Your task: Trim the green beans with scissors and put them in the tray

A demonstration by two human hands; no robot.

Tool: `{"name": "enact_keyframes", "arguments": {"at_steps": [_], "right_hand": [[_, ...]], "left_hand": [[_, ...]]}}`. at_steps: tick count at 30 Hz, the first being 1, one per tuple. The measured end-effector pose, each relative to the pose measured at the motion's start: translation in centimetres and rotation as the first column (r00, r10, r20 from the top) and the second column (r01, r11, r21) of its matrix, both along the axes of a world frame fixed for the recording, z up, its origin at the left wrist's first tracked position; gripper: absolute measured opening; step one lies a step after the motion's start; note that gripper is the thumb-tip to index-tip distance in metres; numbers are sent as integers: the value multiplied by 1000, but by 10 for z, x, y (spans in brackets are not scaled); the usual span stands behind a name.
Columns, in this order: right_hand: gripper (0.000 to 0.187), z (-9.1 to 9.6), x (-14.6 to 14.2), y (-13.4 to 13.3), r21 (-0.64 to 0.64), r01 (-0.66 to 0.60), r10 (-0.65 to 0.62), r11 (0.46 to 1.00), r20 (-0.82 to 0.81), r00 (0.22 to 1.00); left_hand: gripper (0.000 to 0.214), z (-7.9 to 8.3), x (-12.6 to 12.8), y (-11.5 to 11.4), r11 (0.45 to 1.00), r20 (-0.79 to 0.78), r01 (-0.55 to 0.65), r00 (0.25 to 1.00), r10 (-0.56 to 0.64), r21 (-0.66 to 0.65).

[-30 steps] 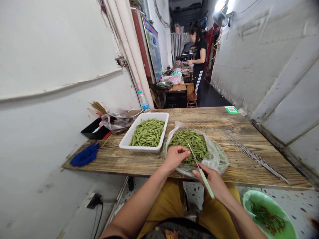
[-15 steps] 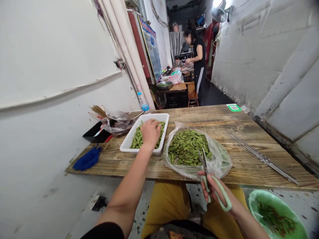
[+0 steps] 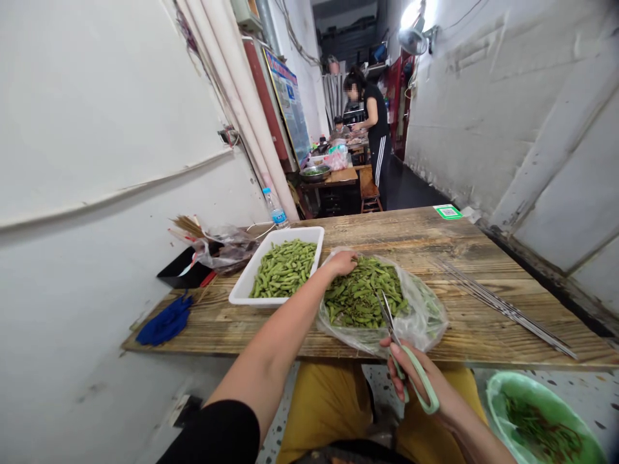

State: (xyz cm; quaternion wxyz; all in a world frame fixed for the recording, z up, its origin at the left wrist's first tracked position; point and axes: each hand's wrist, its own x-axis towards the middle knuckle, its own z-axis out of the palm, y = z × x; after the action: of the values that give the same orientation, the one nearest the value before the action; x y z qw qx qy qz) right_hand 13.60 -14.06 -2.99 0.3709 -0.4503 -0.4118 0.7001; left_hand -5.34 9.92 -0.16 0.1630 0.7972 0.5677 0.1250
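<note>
My left hand (image 3: 343, 263) is over the far left side of a heap of green edamame pods (image 3: 365, 296) in a clear plastic bag (image 3: 425, 316). Its fingers bend down toward the pods; the fingertips are largely hidden, so I cannot tell whether they grip one. In my right hand (image 3: 409, 370) is a pair of scissors (image 3: 427, 386) with pale green handles, blades slightly apart and pointing up over the near side of the heap. To the left, a white tray (image 3: 236, 295) holds plump, loose edamame pods (image 3: 285, 267).
Metal skewers (image 3: 503, 306) lie on the wooden table (image 3: 387, 232) at right. A green bin (image 3: 498, 412) with stems stands below. Left are a blue cloth (image 3: 166, 320), a black box (image 3: 178, 274) and a water bottle (image 3: 276, 209). A person (image 3: 376, 122) stands farther back at another table.
My left hand has moved right, from the white tray to the pods in the bag. My right hand keeps hold of the scissors. The view has shifted slightly.
</note>
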Motion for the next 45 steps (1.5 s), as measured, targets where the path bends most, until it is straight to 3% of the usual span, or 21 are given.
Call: {"name": "enact_keyframes", "arguments": {"at_steps": [6, 13, 21, 24, 30, 33, 40, 45], "right_hand": [[40, -3, -6, 11, -57, 40, -42, 998, -26, 999], [43, -10, -11, 22, -77, 102, -107, 992, -65, 992], [41, -11, -10, 18, -86, 122, -131, 989, -99, 986], [42, -8, -7, 15, -88, 121, -130, 989, -98, 987], [47, 5, -2, 7, -73, 159, -164, 985, -66, 984], [48, 10, -3, 4, -10, 179, -179, 984, -25, 983], [47, 10, -9, 12, 140, 50, -70, 989, 144, 987], [42, 8, -9, 23, 326, -17, -83, 945, 289, 954]], "left_hand": [[33, 7, -9, -2, 994, 47, 102, 994, -100, -29], [33, 20, -3, -48, 955, 97, 296, 951, -294, -7], [47, 1, -6, -80, 934, 374, 350, 858, -351, 74], [47, -6, -12, -84, 946, 476, 315, 821, -314, 79], [23, -9, -20, -87, 981, 416, 107, 894, -165, 161], [13, -11, -20, -89, 988, 504, 30, 857, -104, 152], [31, -5, -7, -108, 987, 807, 83, 587, 62, -137], [34, -2, -3, -129, 971, 774, 47, 614, 156, -233]]}}
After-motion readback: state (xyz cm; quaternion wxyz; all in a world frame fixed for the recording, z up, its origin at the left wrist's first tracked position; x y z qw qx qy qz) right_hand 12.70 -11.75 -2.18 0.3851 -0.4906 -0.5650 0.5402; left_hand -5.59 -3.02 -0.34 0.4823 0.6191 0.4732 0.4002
